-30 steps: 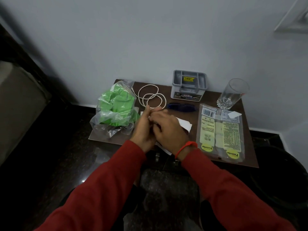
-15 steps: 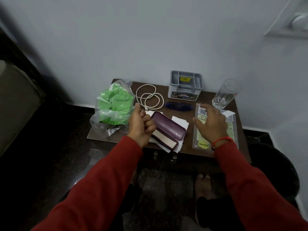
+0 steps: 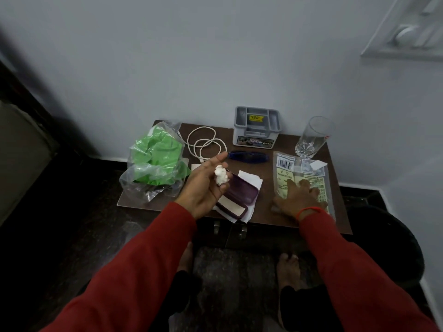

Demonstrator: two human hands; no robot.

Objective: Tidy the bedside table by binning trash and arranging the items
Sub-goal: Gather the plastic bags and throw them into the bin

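My left hand (image 3: 203, 185) is turned palm up above the brown bedside table (image 3: 266, 212), with a small crumpled white paper ball (image 3: 221, 177) resting in its loosely curled fingers. My right hand (image 3: 297, 200) lies flat, fingers spread, on a clear yellow-printed plastic packet (image 3: 299, 171) at the table's right. A purple glasses case (image 3: 239, 197) sits on white papers (image 3: 249, 178) in the middle. A clear bag with green plastic inside (image 3: 153, 164) fills the left end.
At the back stand a grey organiser box (image 3: 256, 128), a coiled white cable (image 3: 203, 144), a blue pen-like item (image 3: 249, 156) and an empty glass (image 3: 311, 137). A dark round bin (image 3: 393, 240) sits on the floor right of the table. My bare feet show below.
My hands separated. The left one opened palm up, showing the crumpled paper, and the right one moved across and came down flat on the plastic packet. The purple case is uncovered.
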